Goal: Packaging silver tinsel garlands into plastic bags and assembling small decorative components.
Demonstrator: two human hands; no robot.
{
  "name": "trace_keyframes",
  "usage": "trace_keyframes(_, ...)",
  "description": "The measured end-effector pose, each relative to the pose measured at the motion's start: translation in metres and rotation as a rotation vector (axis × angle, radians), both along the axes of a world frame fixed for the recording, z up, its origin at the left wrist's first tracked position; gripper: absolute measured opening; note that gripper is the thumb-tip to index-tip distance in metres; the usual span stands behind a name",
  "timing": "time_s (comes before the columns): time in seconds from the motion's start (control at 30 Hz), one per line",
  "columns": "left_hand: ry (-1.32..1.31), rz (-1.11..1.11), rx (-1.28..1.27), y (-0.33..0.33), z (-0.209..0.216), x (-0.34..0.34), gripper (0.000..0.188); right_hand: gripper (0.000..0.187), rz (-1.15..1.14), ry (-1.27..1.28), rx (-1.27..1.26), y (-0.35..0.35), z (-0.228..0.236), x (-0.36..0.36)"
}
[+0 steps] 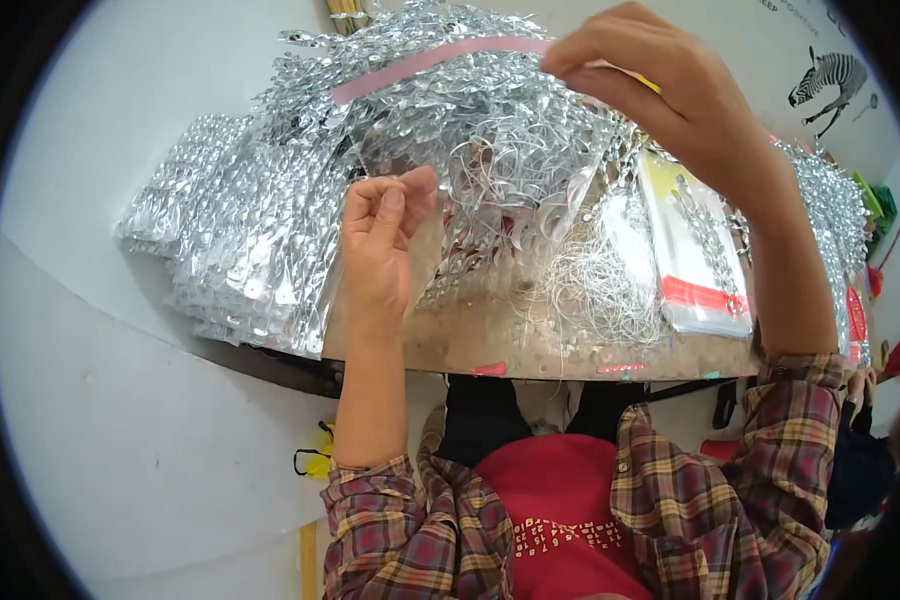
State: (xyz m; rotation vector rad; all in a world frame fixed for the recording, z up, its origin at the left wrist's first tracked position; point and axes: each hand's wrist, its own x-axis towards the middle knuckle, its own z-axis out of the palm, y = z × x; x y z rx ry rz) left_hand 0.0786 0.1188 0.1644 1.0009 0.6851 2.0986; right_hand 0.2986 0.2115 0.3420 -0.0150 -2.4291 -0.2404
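Silver strands [260, 230], brown tabletop [490, 340], pale wall [750, 70]; right hand [670, 85] pinches pink strip [440, 58], left hand [380, 225] curled, hold unclear.

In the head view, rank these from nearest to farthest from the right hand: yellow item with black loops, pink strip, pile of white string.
1. Pink strip: its right end meets the right hand.
2. Pile of white string: on the table, lower in the picture than the hand.
3. Yellow item with black loops: low on the left, past the table's near edge.
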Motion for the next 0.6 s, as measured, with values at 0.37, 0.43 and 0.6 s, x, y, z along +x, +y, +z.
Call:
trace_keyframes(0.37,0.037,0.015,-0.035,-0.002,-0.002,-0.001,0.015,0.036,-0.226,-0.850,-0.389,0.002,0.002,-0.055)
trace_keyframes(0.43,0.367,0.061,-0.165,-0.011,-0.003,-0.005,0.042,0.045,-0.093,-0.832,-0.439,0.018,-0.013,-0.056)
trace_keyframes(0.6,0.515,-0.089,-0.277,-0.014,-0.023,-0.011,0.067,0.058,0.135,-0.844,-0.652,0.002,-0.017,-0.069)
